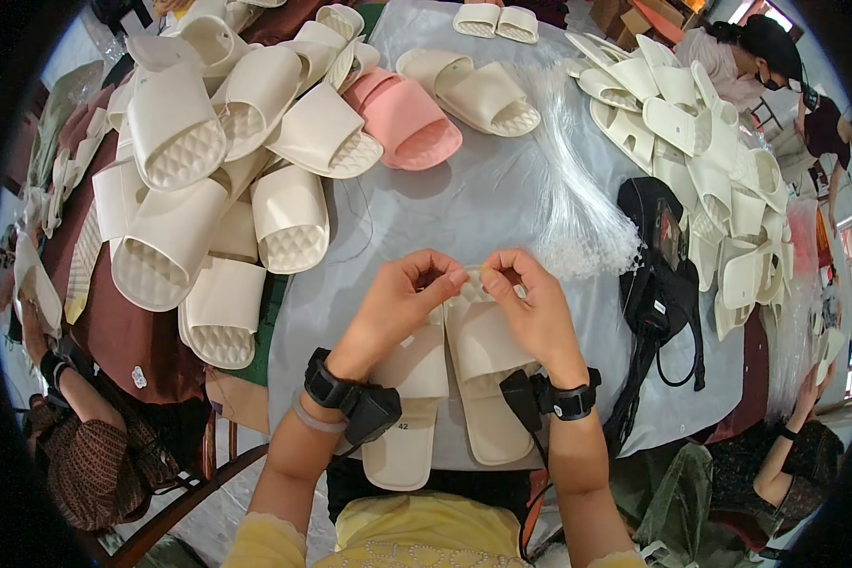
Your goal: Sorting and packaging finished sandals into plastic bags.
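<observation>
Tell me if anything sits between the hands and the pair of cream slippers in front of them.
Nothing visible does. The left hand and right hand both pinch at the toe ends of the cream slippers, which lie side by side on the grey table.

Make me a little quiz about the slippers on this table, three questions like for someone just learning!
1. True or false: the left hand and right hand pinch the toe ends of a pair of cream foam slide slippers.
2. Which colour is the odd slipper among the cream ones at the far side of the grey table? A) pink B) blue C) green
3. Fill in: the bundle of clear plastic strands lies to the person's ____ of the hands, beside a black strapped bag.

Key: 1 true; 2 A, the pink foam slide slipper; 3 right.
</observation>
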Motion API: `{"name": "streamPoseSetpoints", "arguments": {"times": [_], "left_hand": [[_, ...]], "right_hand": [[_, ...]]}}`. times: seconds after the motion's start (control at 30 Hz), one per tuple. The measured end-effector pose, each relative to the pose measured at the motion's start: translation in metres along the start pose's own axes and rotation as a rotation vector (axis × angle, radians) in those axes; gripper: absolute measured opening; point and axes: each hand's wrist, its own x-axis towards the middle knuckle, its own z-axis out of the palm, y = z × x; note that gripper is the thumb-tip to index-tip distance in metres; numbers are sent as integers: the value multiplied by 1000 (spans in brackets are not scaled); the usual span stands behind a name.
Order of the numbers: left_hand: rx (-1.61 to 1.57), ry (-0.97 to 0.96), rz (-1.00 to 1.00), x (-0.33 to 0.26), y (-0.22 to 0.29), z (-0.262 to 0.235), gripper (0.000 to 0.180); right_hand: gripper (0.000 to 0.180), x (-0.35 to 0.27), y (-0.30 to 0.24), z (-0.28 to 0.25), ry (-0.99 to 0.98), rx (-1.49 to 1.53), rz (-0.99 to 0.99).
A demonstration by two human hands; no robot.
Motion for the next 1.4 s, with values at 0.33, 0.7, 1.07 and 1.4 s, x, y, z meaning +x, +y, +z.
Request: {"name": "streamPoseSetpoints", "arguments": {"times": [0.33, 0.7, 1.07, 1.4], "left_hand": [[-35, -6, 10, -1, 4, 2, 14], [-60, 42, 43, -2, 7, 5, 17], [-102, 35, 40, -1, 3, 2, 16], [-96, -15, 47, -1, 4, 3, 14]], "right_hand": [[20, 0, 2, 2, 4, 104, 44], [20, 1, -3, -2, 25, 249, 87], [17, 0, 1, 0, -18, 43, 26], [20, 1, 3, 1, -30, 79, 8]]}}
